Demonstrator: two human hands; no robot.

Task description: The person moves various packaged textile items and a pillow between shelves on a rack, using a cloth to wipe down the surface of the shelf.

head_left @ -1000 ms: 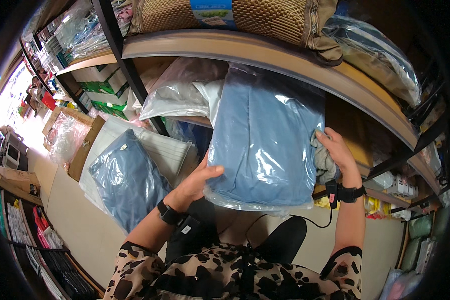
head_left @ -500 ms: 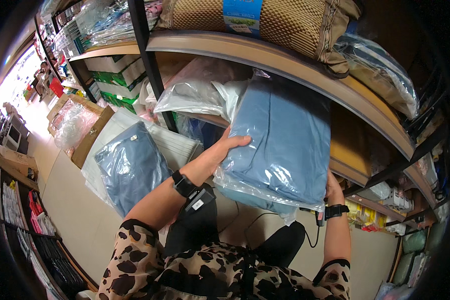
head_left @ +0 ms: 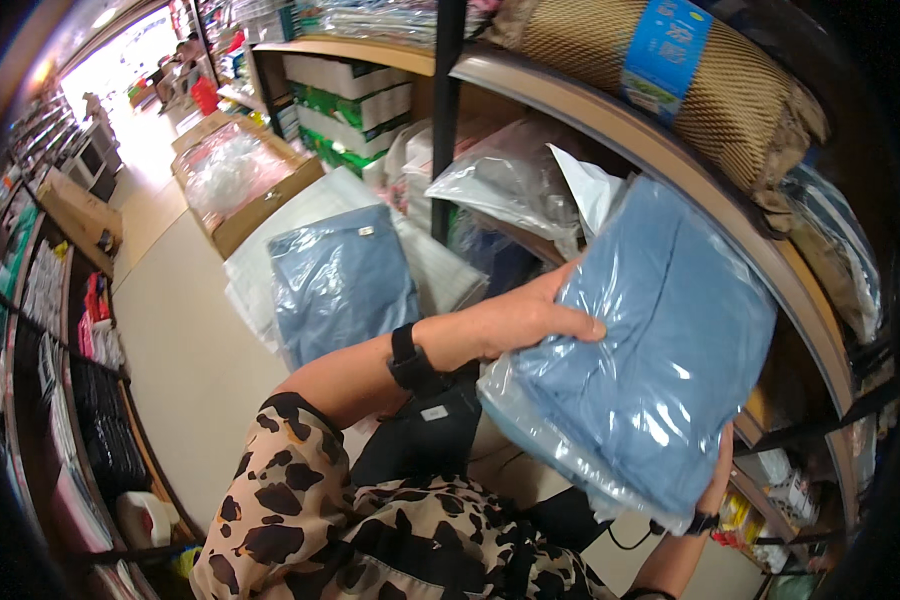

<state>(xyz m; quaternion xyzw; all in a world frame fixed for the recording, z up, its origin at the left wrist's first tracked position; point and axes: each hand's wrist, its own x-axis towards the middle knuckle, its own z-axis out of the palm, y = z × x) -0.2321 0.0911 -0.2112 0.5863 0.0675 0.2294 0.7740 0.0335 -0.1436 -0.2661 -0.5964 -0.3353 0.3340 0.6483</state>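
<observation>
I hold a folded blue cloth in a clear plastic bag (head_left: 660, 340) with both hands, in front of the shelf. My left hand (head_left: 545, 318) grips its left edge, thumb pressed on top and fingers hidden beneath. My right hand (head_left: 718, 472) is closed round the lower right side, mostly covered by the bag. Under the near edge a second bagged layer (head_left: 555, 430) shows, greyish blue. Another bagged blue cloth (head_left: 342, 280) lies to the left on a pile of flat white packages (head_left: 445, 268).
A shelf board (head_left: 610, 95) runs close above and right, carrying a woven mat roll (head_left: 730, 110). Clear bags (head_left: 510, 175) fill the level below. An open cardboard box (head_left: 260, 215) stands at far left. Racks with packaged goods (head_left: 100, 410) line the left side.
The held bagged cloth has come out from under the shelf board and tilted, its near edge now slanting down to the right. Both hands keep their grip. My view has turned left.
</observation>
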